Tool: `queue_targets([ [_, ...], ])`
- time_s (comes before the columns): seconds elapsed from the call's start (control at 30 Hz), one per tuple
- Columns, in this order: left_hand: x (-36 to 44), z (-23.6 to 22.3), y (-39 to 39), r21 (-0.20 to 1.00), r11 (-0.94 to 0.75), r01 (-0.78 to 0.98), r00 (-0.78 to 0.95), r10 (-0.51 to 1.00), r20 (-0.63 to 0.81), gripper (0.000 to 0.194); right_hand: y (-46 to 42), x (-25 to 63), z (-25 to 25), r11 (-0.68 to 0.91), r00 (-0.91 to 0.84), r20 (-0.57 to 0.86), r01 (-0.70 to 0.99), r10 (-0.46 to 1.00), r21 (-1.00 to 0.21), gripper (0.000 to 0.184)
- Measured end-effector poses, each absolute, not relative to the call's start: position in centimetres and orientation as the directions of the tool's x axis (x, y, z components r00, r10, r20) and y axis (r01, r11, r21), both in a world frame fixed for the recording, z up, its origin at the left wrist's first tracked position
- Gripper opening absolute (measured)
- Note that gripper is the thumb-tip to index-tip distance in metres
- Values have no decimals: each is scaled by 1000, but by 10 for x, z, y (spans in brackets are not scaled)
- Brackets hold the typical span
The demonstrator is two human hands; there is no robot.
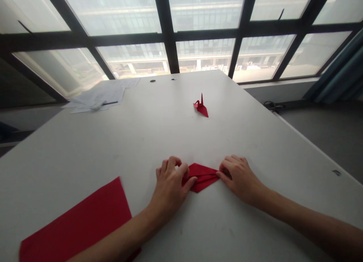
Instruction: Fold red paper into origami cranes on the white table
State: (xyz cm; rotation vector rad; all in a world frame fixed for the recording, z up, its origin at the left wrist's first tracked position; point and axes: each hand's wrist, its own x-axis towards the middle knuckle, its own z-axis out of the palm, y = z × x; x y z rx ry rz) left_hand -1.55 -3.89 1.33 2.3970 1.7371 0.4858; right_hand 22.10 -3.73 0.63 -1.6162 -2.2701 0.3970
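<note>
A partly folded red paper (202, 176) lies flat on the white table (159, 133) near the front edge, shaped like a narrow diamond. My left hand (170, 178) rests on its left end, fingers curled and thumb pressing the paper down. My right hand (239, 177) is curled at the right tip, fingertips pinching or pressing that point. A finished red paper crane (201, 106) stands farther back on the table, apart from both hands.
A stack of flat red paper sheets (79, 224) lies at the front left, partly under my left forearm. White papers (99, 97) are spread at the back left corner. Large windows with dark frames (167, 38) stand behind the table.
</note>
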Motion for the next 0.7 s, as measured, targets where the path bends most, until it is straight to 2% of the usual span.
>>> queue_targets([
  [0.1, -15, 12, -43, 268, -388, 882, 336, 916, 221, 8, -37, 221, 7, 314, -301, 96, 858, 949, -407, 17],
  [0.23, -17, 7, -41, 191, -644, 741, 591, 760, 269, 40, -37, 221, 6, 311, -299, 97, 853, 949, -419, 17],
  [0.3, -18, 5, -38, 156, -738, 656, 703, 673, 230, 46, -37, 221, 5, 309, -294, 104, 850, 950, -425, 17],
  [0.4, -19, 4, -35, 157, -762, 628, 742, 647, 175, 46, -34, 225, 3, 281, -257, 115, 843, 960, -459, 13],
  [0.5, -19, 4, -34, 183, -756, 629, 738, 654, 165, 46, -28, 234, 4, 229, -213, 97, 779, 972, -584, 9],
  [0.57, -19, 4, -34, 195, -753, 628, 735, 657, 170, 47, -28, 242, 7, 228, -174, 148, 723, 974, -653, 11],
  [0.63, -19, 4, -34, 199, -751, 629, 731, 659, 175, 47, -33, 246, 11, 282, -145, 259, 718, 955, -636, 17],
  [0.7, -19, 4, -34, 193, -749, 633, 729, 661, 177, 46, -45, 243, 15, 355, -188, 342, 770, 921, -530, 21],
])
